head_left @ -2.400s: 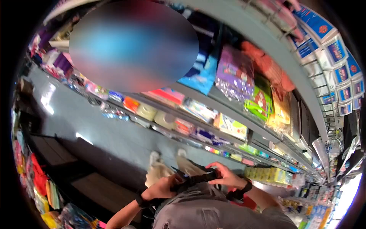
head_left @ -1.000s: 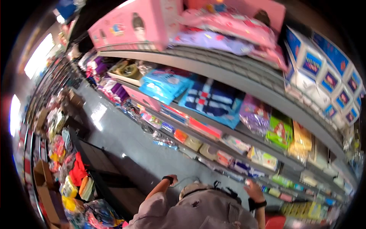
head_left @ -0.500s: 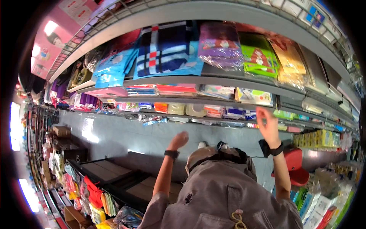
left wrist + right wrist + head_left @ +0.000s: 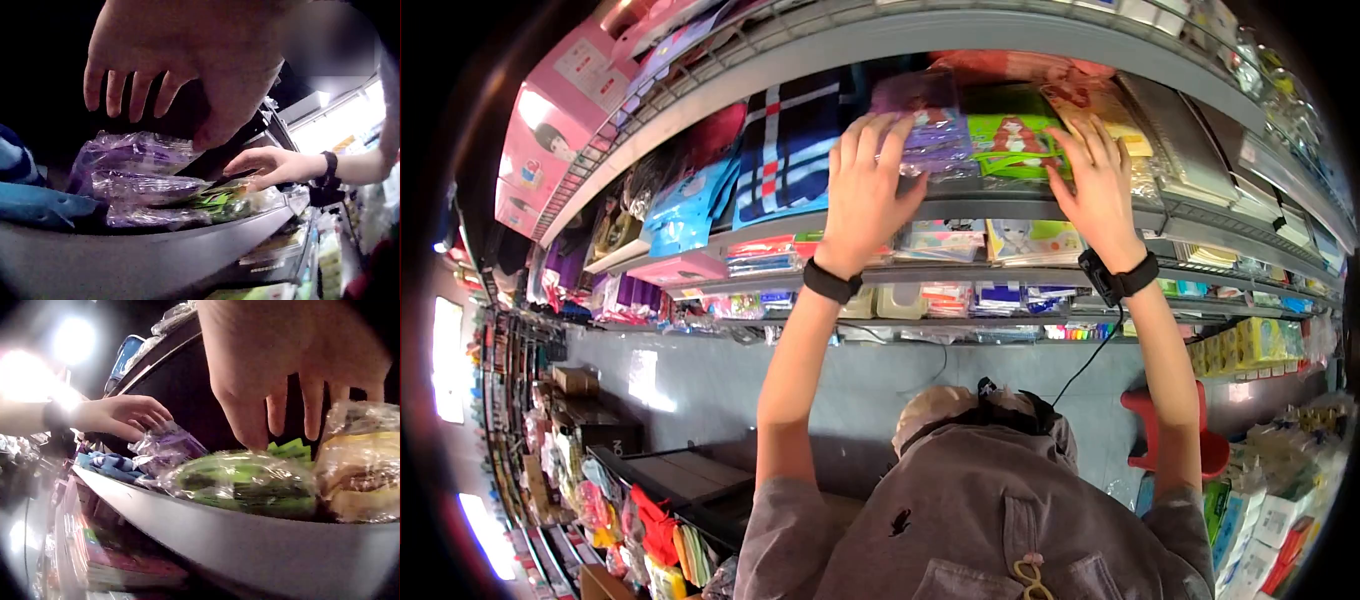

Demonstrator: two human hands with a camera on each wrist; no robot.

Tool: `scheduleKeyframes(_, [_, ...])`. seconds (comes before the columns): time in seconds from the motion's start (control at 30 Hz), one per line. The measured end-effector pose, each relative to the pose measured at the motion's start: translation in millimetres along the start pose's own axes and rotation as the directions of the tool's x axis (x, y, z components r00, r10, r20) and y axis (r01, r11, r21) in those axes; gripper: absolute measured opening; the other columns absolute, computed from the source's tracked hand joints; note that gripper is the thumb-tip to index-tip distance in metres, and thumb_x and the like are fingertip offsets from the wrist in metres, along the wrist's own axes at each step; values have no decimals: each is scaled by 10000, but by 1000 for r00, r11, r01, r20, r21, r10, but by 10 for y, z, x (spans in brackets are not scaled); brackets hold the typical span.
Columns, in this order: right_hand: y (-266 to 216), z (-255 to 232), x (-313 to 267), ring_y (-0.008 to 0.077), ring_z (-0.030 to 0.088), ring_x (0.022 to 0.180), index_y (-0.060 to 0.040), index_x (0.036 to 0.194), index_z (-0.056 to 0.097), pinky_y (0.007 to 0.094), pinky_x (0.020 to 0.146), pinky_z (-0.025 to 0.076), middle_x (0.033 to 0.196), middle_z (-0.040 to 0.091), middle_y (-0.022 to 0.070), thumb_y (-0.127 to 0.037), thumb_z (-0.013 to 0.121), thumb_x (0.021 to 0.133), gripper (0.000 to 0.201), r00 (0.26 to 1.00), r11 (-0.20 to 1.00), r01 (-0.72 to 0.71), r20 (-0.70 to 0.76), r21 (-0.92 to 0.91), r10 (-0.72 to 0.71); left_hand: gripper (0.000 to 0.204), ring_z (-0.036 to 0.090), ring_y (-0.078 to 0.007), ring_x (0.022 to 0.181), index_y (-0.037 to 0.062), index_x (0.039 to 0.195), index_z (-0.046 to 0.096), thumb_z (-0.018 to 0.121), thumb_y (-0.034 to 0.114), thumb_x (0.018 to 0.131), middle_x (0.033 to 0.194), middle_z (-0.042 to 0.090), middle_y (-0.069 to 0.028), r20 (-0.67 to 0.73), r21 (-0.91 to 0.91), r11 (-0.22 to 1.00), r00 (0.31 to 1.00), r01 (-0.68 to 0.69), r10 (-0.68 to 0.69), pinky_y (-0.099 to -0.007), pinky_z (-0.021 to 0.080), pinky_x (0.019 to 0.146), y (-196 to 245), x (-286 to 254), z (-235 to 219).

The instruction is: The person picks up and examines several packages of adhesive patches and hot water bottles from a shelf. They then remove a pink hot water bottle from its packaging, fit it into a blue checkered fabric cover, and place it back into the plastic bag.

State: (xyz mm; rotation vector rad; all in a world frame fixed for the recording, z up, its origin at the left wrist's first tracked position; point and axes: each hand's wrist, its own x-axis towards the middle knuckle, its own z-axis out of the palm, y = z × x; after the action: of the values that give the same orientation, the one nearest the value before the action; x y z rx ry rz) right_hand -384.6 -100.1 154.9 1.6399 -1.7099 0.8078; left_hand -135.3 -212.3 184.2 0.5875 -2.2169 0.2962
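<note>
My left hand (image 4: 865,200) reaches over the shelf with fingers spread, at the left side of a purple plastic-wrapped packet (image 4: 940,145). In the left wrist view its fingers point down just above the crinkled purple wrapping (image 4: 150,181). My right hand (image 4: 1100,195) stretches to the gap between a bright green packet (image 4: 1008,135) and a yellow-orange one (image 4: 1135,135). Seen from the right wrist, its thumb comes down right at the green packet's back edge, while the other fingers hang behind the yellow packet (image 4: 362,465). Neither hand grips anything.
Blue checked cloth (image 4: 785,160) and a light blue packet (image 4: 685,210) lie to the left on this shelf. Notebooks (image 4: 1185,150) stand to the right. A wire-edged shelf (image 4: 960,35) overhangs from above. A red stool (image 4: 1145,425) and a dark cable (image 4: 1090,350) are below.
Both hands have left the waist strap, swung apart and risen forward to the packets on the shelf. The head view has turned to face the shelf squarely.
</note>
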Motion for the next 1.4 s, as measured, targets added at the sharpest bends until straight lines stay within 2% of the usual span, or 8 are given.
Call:
scheduleKeyframes(0.63, [884, -200, -133, 308, 440, 1253, -151, 1292, 517, 457, 1032, 348, 1296, 529, 112, -286, 613, 853, 470, 983, 999, -36, 181, 14, 33, 610, 521, -296, 1051, 146, 1290, 517, 732, 220, 724, 1159, 570, -87, 277, 92, 995, 960, 22, -47, -428, 400, 916, -269, 129, 102])
scheduleKeyframes(0.87, [675, -421, -125, 242, 658, 796, -123, 1172, 631, 330, 674, 526, 1027, 668, 125, -168, 582, 874, 306, 916, 925, -379, 138, 1, 375, 468, 530, -286, 1045, 76, 1183, 578, 727, 118, 741, 1107, 591, -104, 74, -263, 963, 997, 56, -37, -395, 389, 935, 376, 205, -184])
scheduleKeyframes(0.9, [647, -468, -175, 209, 652, 808, -107, 1164, 637, 307, 692, 516, 1018, 676, 123, -157, 574, 887, 288, 876, 870, -480, 128, 115, 466, 403, 547, -271, 1015, 47, 1149, 591, 707, 99, 766, 1078, 606, -109, 95, -416, 905, 994, 93, -58, -374, 397, 928, 472, 153, -208])
scheduleKeyframes(1.0, [471, -715, -354, 115, 616, 861, -44, 1146, 647, 241, 761, 474, 1024, 687, 112, -120, 542, 930, 252, 761, 647, -591, 66, 483, 646, 325, 549, -212, 1079, 9, 1184, 565, 429, 232, 991, 1161, 605, -104, 601, -798, 24, 798, 602, -40, -324, 409, 953, 804, -73, 28])
scheduleKeyframes(1.1, [143, -980, -577, 148, 589, 1026, 30, 1140, 628, 270, 895, 455, 1126, 649, 120, -92, 512, 955, 251, 620, 401, -575, 60, 713, 782, 649, 474, -340, 1234, 57, 1363, 399, 403, 548, 939, 1329, 496, -191, 682, -277, -645, 618, 712, 390, -478, 367, 1036, 1055, -61, 539])
scheduleKeyframes(1.17, [-77, -1041, -713, 239, 586, 1100, 35, 1083, 638, 350, 964, 434, 1145, 636, 149, -78, 475, 948, 240, 677, 496, -540, 1, 680, 736, 763, 459, -387, 1238, 66, 1376, 385, 420, 648, 883, 1348, 478, -197, 579, 107, -762, 583, 639, 570, -566, 357, 1022, 1194, 56, 720])
scheduleKeyframes(1.37, [-174, -1143, -956, 428, 391, 1300, 22, 969, 643, 506, 1052, 320, 1237, 557, 242, -106, 433, 901, 255, 903, 741, -247, -129, 625, 410, 675, 486, -390, 1208, 40, 1334, 443, 476, 561, 906, 1327, 499, -192, 613, 180, -873, 643, 453, 460, -619, 404, 956, 1382, 105, 496])
scheduleKeyframes(1.4, [-126, -1193, -1017, 436, 330, 1336, 22, 989, 644, 508, 1076, 283, 1320, 492, 238, -119, 461, 900, 248, 900, 807, -332, -92, 489, 426, 539, 510, -359, 1188, 17, 1282, 491, 502, 422, 928, 1294, 528, -184, 527, -524, -687, 825, 504, 204, -547, 430, 962, 1374, -179, 646])
